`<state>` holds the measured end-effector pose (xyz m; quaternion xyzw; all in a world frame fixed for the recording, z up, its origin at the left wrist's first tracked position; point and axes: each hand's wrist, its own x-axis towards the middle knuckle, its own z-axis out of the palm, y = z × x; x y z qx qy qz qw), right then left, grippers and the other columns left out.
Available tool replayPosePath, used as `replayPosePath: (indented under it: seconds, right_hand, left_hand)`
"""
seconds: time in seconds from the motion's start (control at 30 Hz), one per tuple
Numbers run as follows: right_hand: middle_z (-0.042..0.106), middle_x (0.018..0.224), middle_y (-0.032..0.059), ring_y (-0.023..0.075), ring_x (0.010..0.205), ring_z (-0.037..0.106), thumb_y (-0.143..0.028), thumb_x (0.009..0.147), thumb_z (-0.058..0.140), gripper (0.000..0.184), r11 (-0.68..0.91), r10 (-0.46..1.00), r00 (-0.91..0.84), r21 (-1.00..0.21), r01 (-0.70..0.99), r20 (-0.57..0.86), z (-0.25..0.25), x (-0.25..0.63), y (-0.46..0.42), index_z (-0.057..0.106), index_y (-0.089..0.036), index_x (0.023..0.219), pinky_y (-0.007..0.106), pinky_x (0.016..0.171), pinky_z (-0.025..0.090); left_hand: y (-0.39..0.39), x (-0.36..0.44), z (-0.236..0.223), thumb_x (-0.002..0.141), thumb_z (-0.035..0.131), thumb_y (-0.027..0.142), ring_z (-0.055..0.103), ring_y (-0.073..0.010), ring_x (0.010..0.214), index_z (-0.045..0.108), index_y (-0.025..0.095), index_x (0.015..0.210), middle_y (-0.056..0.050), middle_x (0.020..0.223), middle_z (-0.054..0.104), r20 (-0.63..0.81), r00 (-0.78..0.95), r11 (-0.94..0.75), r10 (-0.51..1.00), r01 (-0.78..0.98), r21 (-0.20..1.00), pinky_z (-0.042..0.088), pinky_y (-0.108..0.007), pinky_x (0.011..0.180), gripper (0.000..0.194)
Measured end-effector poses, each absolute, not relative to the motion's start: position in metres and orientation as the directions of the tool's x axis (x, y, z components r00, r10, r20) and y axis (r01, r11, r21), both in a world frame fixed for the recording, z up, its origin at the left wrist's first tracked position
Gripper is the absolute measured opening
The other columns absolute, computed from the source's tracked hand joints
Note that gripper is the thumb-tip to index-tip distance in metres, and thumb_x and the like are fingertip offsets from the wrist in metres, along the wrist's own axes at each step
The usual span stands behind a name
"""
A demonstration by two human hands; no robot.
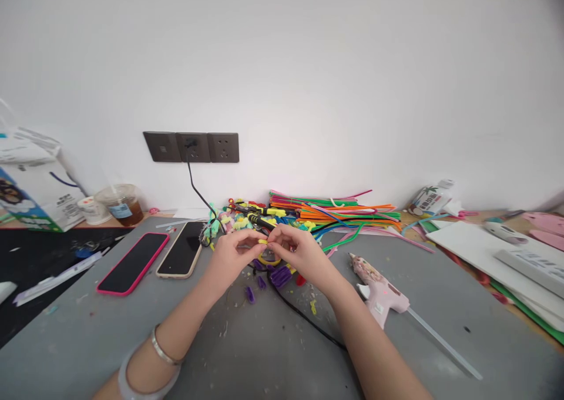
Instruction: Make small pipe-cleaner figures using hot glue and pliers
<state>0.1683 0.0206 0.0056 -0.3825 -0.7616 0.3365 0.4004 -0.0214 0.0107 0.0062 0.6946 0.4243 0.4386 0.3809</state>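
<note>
Viewing through the head camera, I log, nearest first, a silver metal bangle [164, 348] on the left forearm, above the grey worktop [247, 359]. To the right, a pale pink glue gun [382, 291] lies on its side, a translucent glue stick [445, 344] projecting from its rear. Small purple fuzzy pieces [250, 295] lie just below the hands. Left hand [232, 258] and right hand [302, 252] are together over the worktop, fingertips meeting, pinched on a small yellow piece [263, 241]; its shape I cannot tell. Left of them: a black-screened phone in a cream case [182, 249] and another in a hot-pink case [133, 264]. Beyond: multicoloured fuzzy craft stems [348, 214] in a heap, then dark wall sockets [224, 147], one with a black plug [191, 143] inserted.
</note>
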Motion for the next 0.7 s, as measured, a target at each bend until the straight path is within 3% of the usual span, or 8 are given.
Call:
replayPosePath:
  seconds: [0.23,0.53,0.7]
  right_hand:
    - [0.057,0.064,-0.0028,0.0128,0.056,0.053,-0.028,0.088,0.059,0.010,0.418,0.867,-0.395,-0.875,0.245,0.304,0.0044,0.1669,0.0217,0.058,-0.021,0.082,0.024,0.054,0.038]
    - [0.049,0.062,-0.0043,0.0098,0.055,0.041,-0.023,0.084,0.060,0.010,0.421,0.863,-0.396,-0.880,0.221,0.313,0.0074,0.1665,0.0173,0.058,-0.018,0.075,0.022,0.052,0.033]
    - [0.050,0.062,-0.0044,0.0105,0.055,0.041,-0.026,0.086,0.062,0.012,0.400,0.862,-0.419,-0.890,0.220,0.284,0.0101,0.1700,0.0174,0.060,-0.019,0.077,0.023,0.052,0.033]
  left_hand:
    - [0.0096,-0.0200,0.0071,0.080,0.070,0.032,0.069,-0.0180,0.074,0.073,0.017,0.085,-0.004,0.079,0.073,0.292,0.199,-0.325,0.936,0.162,0.932,0.057,-0.026,0.066,0.016]
    - [0.0069,-0.0194,0.0089,0.081,0.069,0.026,0.070,-0.0167,0.073,0.074,0.019,0.088,-0.004,0.084,0.076,0.405,0.185,-0.444,0.895,0.297,0.845,0.057,-0.025,0.068,0.012]
    - [0.0075,-0.0213,0.0123,0.080,0.070,0.029,0.067,-0.0162,0.069,0.071,0.017,0.076,-0.004,0.076,0.073,0.340,0.223,-0.387,0.914,0.220,0.896,0.056,-0.024,0.063,0.012]
